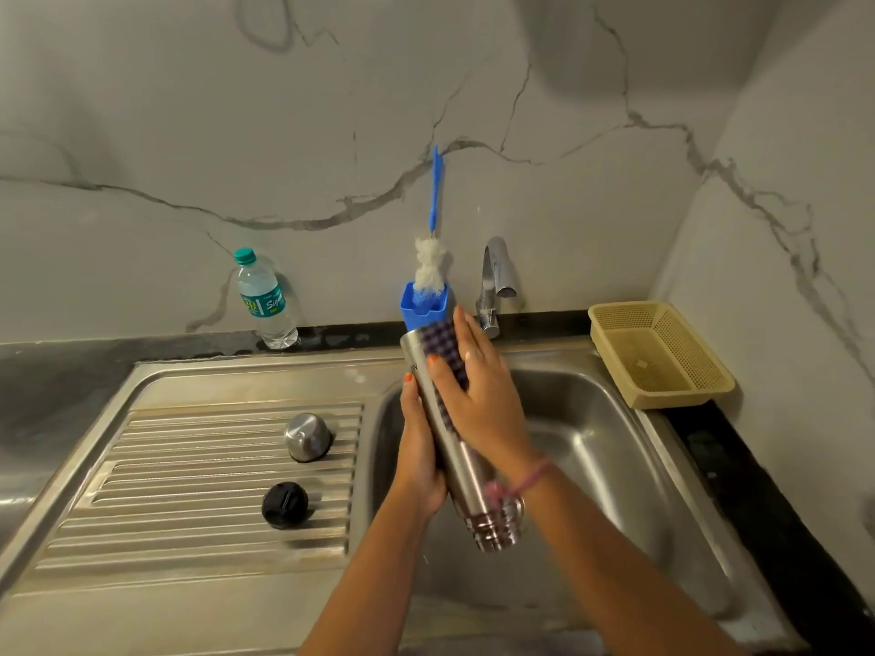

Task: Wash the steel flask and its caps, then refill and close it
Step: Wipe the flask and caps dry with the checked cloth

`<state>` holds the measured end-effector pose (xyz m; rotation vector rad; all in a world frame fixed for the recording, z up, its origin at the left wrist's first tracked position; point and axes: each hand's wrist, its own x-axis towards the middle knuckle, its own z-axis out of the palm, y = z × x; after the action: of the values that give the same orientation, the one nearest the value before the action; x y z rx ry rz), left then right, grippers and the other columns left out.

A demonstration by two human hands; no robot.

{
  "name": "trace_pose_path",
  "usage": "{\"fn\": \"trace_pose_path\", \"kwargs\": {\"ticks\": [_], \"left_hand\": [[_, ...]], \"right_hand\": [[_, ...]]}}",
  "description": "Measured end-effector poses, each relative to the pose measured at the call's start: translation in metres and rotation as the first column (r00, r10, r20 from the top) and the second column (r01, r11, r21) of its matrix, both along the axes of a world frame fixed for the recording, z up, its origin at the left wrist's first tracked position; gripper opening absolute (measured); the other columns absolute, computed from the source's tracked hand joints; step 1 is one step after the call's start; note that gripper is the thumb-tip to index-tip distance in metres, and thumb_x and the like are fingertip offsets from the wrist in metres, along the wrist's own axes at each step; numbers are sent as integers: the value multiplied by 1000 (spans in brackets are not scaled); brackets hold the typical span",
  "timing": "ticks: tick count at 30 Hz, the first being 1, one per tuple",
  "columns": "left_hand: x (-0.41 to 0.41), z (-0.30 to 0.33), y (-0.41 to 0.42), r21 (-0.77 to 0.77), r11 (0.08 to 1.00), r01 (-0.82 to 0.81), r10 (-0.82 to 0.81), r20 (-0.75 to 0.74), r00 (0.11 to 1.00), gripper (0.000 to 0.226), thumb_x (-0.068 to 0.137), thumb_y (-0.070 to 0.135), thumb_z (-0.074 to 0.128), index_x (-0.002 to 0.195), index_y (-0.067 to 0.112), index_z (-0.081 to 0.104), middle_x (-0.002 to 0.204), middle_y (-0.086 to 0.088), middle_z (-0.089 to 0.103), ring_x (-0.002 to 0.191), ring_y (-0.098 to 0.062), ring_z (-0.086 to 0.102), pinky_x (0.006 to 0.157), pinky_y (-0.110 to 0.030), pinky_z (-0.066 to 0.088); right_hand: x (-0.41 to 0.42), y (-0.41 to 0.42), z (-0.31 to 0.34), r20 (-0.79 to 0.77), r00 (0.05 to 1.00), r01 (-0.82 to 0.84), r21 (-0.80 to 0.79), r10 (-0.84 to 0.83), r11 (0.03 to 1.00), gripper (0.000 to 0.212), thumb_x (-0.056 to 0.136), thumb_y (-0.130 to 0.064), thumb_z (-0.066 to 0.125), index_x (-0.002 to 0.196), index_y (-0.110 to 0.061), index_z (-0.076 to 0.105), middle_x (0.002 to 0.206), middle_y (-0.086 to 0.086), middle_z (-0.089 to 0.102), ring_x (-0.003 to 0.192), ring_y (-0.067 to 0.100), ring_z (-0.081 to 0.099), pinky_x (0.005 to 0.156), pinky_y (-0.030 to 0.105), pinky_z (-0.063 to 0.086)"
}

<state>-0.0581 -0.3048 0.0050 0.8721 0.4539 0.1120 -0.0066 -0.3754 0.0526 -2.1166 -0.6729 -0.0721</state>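
Head view showed one steel flask [461,459] tilted over the sink basin [611,447], mouth toward the near side. The left hand [419,447] gripped it from the left; the right hand [478,393] pressed one purple scrub pad [442,345] against its far end. Two caps lay left on the drainboard [189,523]: one steel cap [307,437], one black cap [285,505]. Far back stood one water bottle [265,300], one bottle brush [432,258] in a blue holder [419,312], one tap [492,281]; right, one basket [660,355].
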Motion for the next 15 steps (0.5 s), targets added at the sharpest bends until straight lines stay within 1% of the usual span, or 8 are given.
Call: {"fn": "trace_pose_path", "kwargs": {"ticks": [3,5,8,10,11,13,14,15], "left_hand": [[-1,2,-8,11,999,41,-41,-40,998,76,79,73,47,128,17,60,113,-17,72,101,-31,70,89,-45,55],[1,4,-7,9,999,38,-38,-17,999,73,79,70,52,130,17,58,115,-17,71,99,-31,70,86,-45,56],[2,6,3,-35,999,19,-18,41,999,66,85,66,50,129,18,60,116,-18,70,102,-33,68,92,-48,54],[1,7,10,-101,995,8,-5,29,1000,70,83,69,51,128,16,58,110,-19,72,101,-32,69,92,-48,53],[1,6,12,-106,994,-2,4,18,1000,74,79,70,53,129,15,56,106,-18,72,97,-31,69,89,-46,54],[0,4,13,-52,999,-12,12,-4,1000,77,75,69,55,130,16,54,99,-16,72,88,-27,71,81,-42,56],[-1,5,11,-29,1000,-4,3,-14,1000,76,75,69,54,129,17,54,99,-16,73,86,-26,71,78,-41,56],[-2,4,8,-18,1000,14,-14,-18,1000,74,75,70,54,128,19,55,101,-16,74,88,-27,72,79,-41,56]], "right_hand": [[32,14,14,-85,995,-52,9,52,999,67,96,-50,42,152,-33,9,158,-6,22,141,23,29,113,48,31],[27,10,9,-100,990,-100,33,103,994,68,96,-48,44,152,-35,7,158,-7,20,141,23,28,113,50,31],[-8,-15,-11,-122,985,-112,98,124,989,71,94,-50,45,152,-37,5,157,-9,21,140,14,29,113,42,32],[-40,-37,-36,-118,986,-102,118,116,988,74,90,-57,44,151,-39,6,153,-11,29,136,7,33,111,38,36],[-54,-46,-47,-134,984,-98,135,117,986,75,88,-61,43,151,-41,7,150,-12,34,134,5,35,110,38,38],[-68,-55,-63,-201,974,-68,186,106,980,74,86,-65,43,150,-44,10,143,-12,42,127,2,44,105,36,44],[-67,-54,-64,-245,964,-46,223,102,974,73,85,-66,42,149,-44,14,139,-11,46,123,2,48,103,35,46],[-62,-49,-59,-282,954,-25,266,103,964,70,85,-67,41,148,-44,19,134,-10,51,118,3,53,100,36,48]]}}
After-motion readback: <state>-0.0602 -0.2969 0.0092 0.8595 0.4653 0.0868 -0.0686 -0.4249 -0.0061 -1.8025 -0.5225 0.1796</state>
